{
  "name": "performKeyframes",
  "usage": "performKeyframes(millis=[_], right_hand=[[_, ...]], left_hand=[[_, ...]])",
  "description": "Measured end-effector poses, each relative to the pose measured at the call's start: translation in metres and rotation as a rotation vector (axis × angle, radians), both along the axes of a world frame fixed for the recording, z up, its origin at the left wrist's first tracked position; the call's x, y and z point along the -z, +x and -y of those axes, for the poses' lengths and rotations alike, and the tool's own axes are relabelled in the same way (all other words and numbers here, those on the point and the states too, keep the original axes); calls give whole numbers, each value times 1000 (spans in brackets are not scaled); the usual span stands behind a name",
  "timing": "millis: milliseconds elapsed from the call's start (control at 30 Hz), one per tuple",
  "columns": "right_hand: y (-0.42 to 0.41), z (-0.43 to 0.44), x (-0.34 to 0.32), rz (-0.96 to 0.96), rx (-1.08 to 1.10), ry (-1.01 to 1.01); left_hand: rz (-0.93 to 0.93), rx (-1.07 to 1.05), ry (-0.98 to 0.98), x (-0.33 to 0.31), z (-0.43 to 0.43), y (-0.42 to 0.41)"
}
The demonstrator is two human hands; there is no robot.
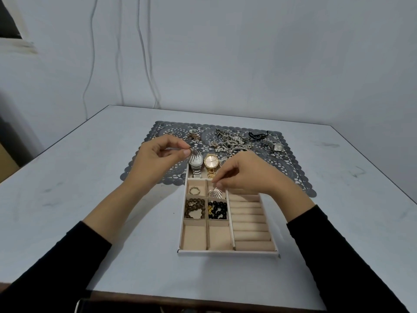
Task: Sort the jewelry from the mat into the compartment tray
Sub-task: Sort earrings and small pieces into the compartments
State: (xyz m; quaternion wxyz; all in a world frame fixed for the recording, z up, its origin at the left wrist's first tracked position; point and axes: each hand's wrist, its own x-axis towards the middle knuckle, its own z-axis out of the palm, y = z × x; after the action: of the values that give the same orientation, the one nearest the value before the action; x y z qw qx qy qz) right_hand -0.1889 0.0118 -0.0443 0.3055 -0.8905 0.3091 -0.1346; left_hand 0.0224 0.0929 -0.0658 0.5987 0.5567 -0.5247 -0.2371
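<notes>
Left hand [155, 158] pinches silver fan earring [194, 152] above mat [291, 164]; right hand [247, 175] pinches matching earring [215, 192] in compartment tray [228, 252], beside ring [194, 190].

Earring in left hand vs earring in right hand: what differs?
Height: the left earring is held up in front of the silver watch; the right earring sits low in a tray compartment next to the ring's.
Grip: the left hand pinches the left earring raised; the right hand pinches the right earring's top from above, down at the tray.
Shared: both silver, fan-shaped, each pinched by fingertips.
</notes>
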Motion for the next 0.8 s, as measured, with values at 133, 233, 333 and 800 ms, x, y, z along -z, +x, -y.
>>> performKeyframes(millis=[133,233,333,800], right_hand=[[-15,8,5,205,91,107],[-28,19,17,349,250,110],[-40,33,30,400,456,-45],[-58,56,66,18,432,-317]], left_hand=[[15,18,13,-1,-1,-3],[22,35,29,-1,-2,-4],[37,51,48,-3,-4,-5],[142,163,220,-2,-8,-3]])
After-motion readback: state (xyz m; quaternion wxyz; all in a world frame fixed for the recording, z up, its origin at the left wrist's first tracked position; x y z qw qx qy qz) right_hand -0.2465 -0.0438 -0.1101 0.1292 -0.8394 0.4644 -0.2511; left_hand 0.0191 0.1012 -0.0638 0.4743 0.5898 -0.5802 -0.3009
